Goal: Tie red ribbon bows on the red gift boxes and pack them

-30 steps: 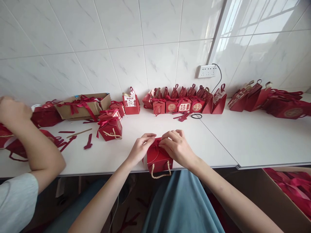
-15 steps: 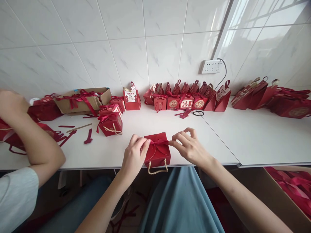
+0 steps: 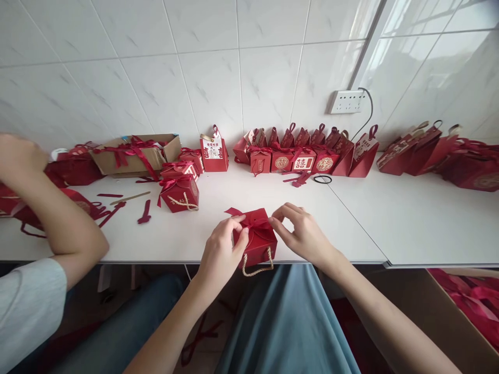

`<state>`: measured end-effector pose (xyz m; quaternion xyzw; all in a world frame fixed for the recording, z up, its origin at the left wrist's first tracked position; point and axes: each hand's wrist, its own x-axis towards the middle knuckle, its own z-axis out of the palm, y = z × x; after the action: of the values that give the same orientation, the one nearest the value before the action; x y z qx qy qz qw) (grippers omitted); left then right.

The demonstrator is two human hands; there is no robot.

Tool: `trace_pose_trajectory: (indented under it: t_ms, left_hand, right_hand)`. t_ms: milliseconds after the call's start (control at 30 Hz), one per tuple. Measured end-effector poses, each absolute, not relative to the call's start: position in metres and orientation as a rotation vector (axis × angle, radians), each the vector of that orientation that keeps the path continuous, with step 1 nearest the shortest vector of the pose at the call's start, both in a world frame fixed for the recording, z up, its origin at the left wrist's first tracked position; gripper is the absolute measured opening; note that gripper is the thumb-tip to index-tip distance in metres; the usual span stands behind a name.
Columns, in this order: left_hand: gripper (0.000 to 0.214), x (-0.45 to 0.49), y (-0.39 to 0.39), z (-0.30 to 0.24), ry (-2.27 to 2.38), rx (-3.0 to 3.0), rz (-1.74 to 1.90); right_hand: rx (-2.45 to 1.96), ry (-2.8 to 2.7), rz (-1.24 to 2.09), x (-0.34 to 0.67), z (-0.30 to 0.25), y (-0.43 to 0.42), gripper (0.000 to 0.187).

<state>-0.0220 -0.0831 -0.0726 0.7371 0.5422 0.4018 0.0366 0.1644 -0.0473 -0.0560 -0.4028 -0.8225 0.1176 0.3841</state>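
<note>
A small red gift box [image 3: 257,251] with a twisted cream rope handle [image 3: 258,271] sits at the table's front edge. Across its top lies a red satin ribbon [image 3: 255,222], tied in the middle, one tail sticking out at the upper left. My left hand [image 3: 223,246] has thumb and forefinger around the ribbon's left part, close to the knot. On the other side, my right hand [image 3: 302,231] pinches the ribbon's right end, partly hidden by the fingertips.
Finished-looking red boxes [image 3: 302,162] line the wall, with another box [image 3: 181,195] nearer on the left. Loose ribbon strips [image 3: 144,212] and a black ring [image 3: 323,179] lie on the white table [image 3: 351,208]. A co-worker's arm [image 3: 74,228] rests at left.
My left fingers have shifted inward from the ribbon's left end towards the knot, freeing a tail that now points up left. My right hand stays at the right end. The view has shifted slightly.
</note>
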Motion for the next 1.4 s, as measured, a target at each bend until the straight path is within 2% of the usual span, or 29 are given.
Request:
trace_pose_trajectory:
  t_ms: [200, 267, 600, 900, 1133, 1267, 1400]
  left_hand:
    - [0.004, -0.023, -0.083, -0.076, 1.683, 2.310, 1.403]
    - [0.009, -0.023, -0.083, -0.073, 1.685, 2.308, 1.418]
    - [0.004, -0.025, -0.078, -0.054, 1.754, 2.286, 0.955]
    - [0.013, -0.039, -0.070, -0.064, 1.507, 2.021, 1.052]
    - [0.021, -0.049, -0.078, -0.063, 1.423, 1.787, 0.973]
    - [0.019, -0.045, -0.082, -0.063, 1.566, 1.967, 1.036]
    - [0.018, -0.043, -0.081, -0.061, 1.595, 2.029, 1.020]
  right_hand:
    - [-0.974, -2.314, 0.372, 0.144, -0.038, -0.032, 0.016]
    - [-0.920, -2.402, 0.391, 0.142, -0.037, -0.030, 0.013]
    - [-0.901, -2.443, 0.435, 0.145, -0.050, -0.029, 0.008]
    - [-0.893, -2.442, 0.422, 0.145, -0.051, -0.026, 0.008]
    - [-0.882, -2.421, 0.435, 0.148, -0.055, -0.027, 0.010]
    - [-0.921, -2.142, 0.467, 0.160, -0.055, -0.031, 0.019]
    - [-1.235, -2.004, 0.550, 0.172, -0.052, -0.038, 0.035]
